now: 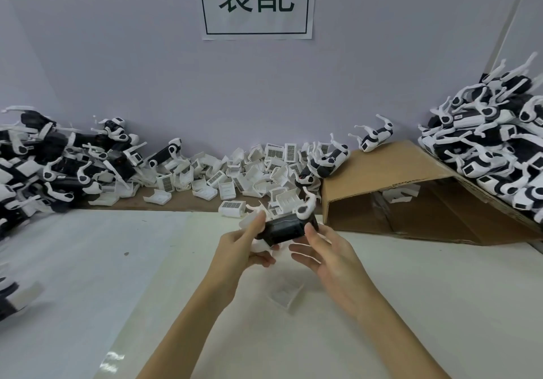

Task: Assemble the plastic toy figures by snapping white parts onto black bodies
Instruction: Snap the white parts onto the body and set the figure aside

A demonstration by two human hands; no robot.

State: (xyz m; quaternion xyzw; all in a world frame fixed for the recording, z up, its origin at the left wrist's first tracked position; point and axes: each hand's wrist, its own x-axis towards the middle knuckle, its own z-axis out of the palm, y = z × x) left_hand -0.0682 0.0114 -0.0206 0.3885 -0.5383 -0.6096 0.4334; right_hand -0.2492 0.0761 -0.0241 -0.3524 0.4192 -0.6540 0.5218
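Hanging above both hands (pixel 293 249), a wall sign (pixel 256 1) reads "装配".

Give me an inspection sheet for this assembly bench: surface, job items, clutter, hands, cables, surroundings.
Surface: white table top, a small dark speck left of centre.
Job's things: black toy body with white parts, held above the table; loose white parts pile along the wall; toy piles at left and at right.
Clutter: blurred white part on the table under the hands; cardboard box on its side.
Grippers: left hand and right hand both grip the body with their fingers.
Cables: nothing seen.
Surroundings: pale wall, printed paper sign.
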